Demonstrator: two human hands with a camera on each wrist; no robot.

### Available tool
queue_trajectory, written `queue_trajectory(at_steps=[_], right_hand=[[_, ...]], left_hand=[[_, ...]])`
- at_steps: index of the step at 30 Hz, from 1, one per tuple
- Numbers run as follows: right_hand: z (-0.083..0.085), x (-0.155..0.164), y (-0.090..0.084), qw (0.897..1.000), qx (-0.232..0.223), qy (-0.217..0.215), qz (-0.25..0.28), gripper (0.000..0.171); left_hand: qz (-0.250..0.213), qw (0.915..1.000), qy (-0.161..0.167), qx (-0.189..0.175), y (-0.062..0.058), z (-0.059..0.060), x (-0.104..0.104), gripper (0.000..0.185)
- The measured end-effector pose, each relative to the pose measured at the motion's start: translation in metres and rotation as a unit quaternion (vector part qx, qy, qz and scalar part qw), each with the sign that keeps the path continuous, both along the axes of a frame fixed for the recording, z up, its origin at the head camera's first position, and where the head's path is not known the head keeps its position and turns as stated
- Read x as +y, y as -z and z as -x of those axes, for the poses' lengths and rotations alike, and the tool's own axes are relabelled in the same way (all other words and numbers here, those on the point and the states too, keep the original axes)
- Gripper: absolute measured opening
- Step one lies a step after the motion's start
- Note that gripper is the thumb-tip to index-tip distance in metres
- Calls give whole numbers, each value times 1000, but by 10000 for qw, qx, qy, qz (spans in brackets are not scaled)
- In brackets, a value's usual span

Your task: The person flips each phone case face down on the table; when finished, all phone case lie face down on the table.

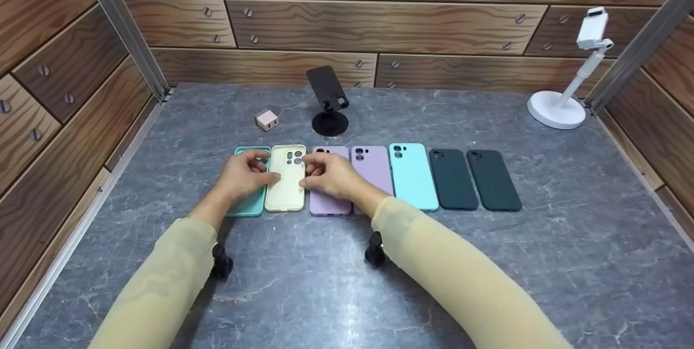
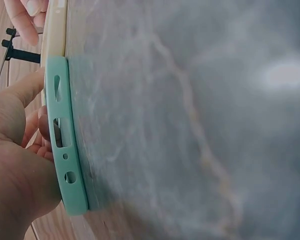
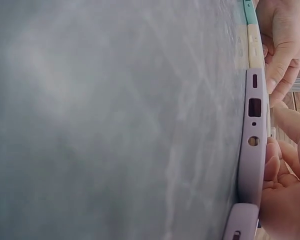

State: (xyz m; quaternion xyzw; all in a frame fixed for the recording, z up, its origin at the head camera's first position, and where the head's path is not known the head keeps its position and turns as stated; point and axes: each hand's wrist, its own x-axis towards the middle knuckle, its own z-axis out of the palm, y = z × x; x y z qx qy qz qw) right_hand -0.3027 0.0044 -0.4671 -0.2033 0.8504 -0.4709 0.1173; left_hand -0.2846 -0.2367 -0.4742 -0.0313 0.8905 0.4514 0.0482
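Between my two hands a cream phone case [image 1: 286,189] lies flat, hollow side up, camera holes at its upper right. My left hand [image 1: 242,173] holds its left edge with thumb and fingers, over a teal phone case [image 1: 249,205] it partly covers. At the cream case's right edge, the bent thumb and index finger of my right hand [image 1: 333,174] hold on. That hand hides part of a purple phone case [image 1: 331,208]. In the right wrist view, the purple case's bottom rim [image 3: 252,165] shows its port holes.
Rightward in the row lie a second purple case [image 1: 371,167], a light blue case [image 1: 413,178] and two dark green cases [image 1: 454,181]. Behind stand a pink charger cube [image 1: 267,120], a black phone stand [image 1: 329,121] and a white phone stand [image 1: 557,110]. Wood-patterned walls enclose the table.
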Motion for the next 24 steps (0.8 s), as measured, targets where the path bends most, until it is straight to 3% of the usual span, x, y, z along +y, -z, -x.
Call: queue_trajectory(at_steps=[24], right_hand=[[-3,-3,-2,9975,351,-88,-606,54]], left_hand=[[-27,10000,55,33,-1,-2,0,56]])
